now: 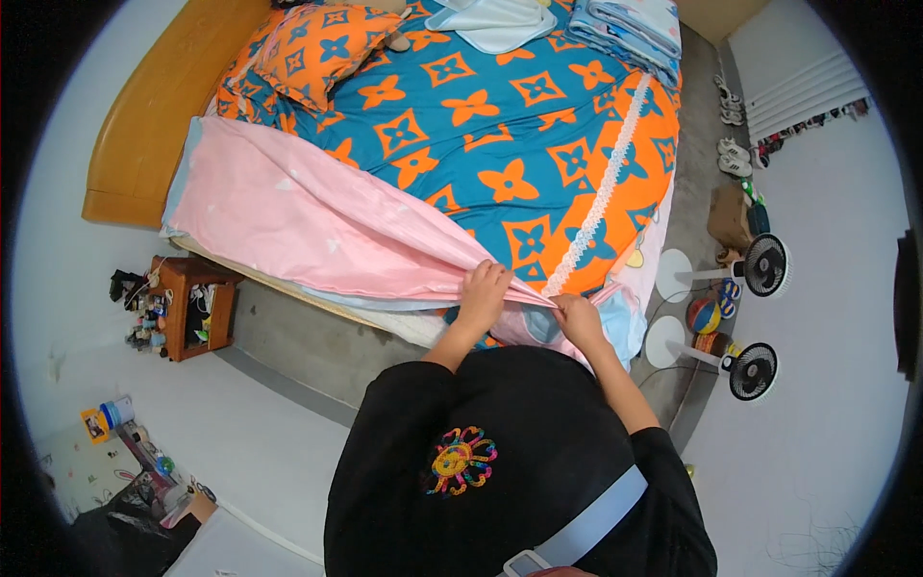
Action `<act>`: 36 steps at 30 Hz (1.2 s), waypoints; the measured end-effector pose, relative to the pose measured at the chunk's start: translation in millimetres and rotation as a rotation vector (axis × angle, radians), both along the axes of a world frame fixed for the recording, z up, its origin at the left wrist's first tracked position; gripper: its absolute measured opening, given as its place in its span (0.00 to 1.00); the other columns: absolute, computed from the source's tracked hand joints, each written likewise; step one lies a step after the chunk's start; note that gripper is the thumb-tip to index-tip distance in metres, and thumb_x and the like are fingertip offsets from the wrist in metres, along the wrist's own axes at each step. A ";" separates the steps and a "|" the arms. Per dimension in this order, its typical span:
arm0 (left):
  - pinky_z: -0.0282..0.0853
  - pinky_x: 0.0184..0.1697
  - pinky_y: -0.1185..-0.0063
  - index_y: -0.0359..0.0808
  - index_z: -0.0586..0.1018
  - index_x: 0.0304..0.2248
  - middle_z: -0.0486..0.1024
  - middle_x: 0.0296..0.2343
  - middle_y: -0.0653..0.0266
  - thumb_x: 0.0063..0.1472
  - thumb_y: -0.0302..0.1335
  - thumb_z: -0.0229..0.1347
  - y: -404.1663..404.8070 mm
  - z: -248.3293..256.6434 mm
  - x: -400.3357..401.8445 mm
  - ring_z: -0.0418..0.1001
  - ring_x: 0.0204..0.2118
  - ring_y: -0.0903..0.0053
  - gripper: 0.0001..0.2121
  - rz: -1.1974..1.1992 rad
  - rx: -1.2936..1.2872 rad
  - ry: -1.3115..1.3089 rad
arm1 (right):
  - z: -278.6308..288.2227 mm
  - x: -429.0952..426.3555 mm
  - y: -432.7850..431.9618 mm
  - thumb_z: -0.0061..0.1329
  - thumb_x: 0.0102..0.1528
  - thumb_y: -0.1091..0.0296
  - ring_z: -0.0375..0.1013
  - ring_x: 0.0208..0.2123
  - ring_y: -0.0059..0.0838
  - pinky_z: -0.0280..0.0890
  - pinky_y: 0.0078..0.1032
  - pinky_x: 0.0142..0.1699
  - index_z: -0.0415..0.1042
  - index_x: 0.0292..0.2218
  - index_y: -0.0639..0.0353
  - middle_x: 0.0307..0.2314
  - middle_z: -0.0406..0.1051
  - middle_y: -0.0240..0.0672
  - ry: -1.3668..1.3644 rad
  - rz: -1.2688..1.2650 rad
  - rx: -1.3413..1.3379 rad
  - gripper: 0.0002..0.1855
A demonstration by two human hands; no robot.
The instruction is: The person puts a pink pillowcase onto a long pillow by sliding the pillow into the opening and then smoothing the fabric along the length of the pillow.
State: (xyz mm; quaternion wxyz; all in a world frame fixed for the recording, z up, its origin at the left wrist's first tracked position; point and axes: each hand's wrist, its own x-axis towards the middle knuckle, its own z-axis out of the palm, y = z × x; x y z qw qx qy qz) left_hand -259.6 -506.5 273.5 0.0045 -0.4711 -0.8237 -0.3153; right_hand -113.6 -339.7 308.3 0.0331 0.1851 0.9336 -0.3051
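Note:
A pink fabric cover (pixel 281 205) with small pale prints lies along the near side of the bed, its light-blue edge towards the headboard. Its right end narrows into gathered folds between my hands. My left hand (pixel 484 294) grips the bunched folds from above. At the tapered tip, my right hand (pixel 575 317) pinches the fabric. Beyond it spreads a teal-and-orange patterned duvet (pixel 461 108) with a white lace strip (pixel 602 187) across it. Crumpled pink and light-blue fabric (pixel 624 317) hangs at the bed corner beside my right hand.
Left are the wooden headboard (pixel 140 122), an orange pillow (pixel 306 54) and a bedside cabinet (pixel 177 310). Folded blankets (pixel 627 32) and a pale cloth (pixel 497 25) lie on the bed's far side. Two fans (pixel 766 265) (pixel 753 371), a ball (pixel 703 315) and shoes (pixel 734 157) stand right.

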 end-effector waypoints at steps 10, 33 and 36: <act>0.56 0.44 0.68 0.42 0.75 0.36 0.69 0.36 0.68 0.38 0.20 0.60 -16.2 -12.1 -39.4 0.64 0.45 0.67 0.21 -0.085 -0.027 -0.001 | 9.2 -2.4 -2.0 0.49 0.52 0.68 0.72 0.33 0.47 0.67 0.38 0.36 0.76 0.36 0.56 0.28 0.73 0.44 -0.029 0.029 -0.014 0.09; 0.56 0.50 0.63 0.44 0.78 0.34 0.67 0.47 0.63 0.43 0.29 0.62 -17.3 -7.9 3.2 0.63 0.51 0.63 0.15 -0.154 0.083 -0.038 | 11.7 -1.8 -4.2 0.50 0.51 0.69 0.73 0.33 0.48 0.67 0.38 0.37 0.76 0.36 0.59 0.29 0.73 0.46 -0.024 0.029 -0.030 0.10; 0.54 0.52 0.63 0.42 0.78 0.32 0.66 0.50 0.62 0.43 0.29 0.62 -17.2 -10.0 2.3 0.61 0.53 0.63 0.13 -0.182 0.049 -0.060 | 14.7 -1.9 -6.0 0.50 0.51 0.69 0.73 0.33 0.48 0.67 0.37 0.37 0.76 0.37 0.58 0.30 0.74 0.46 -0.056 0.025 -0.041 0.11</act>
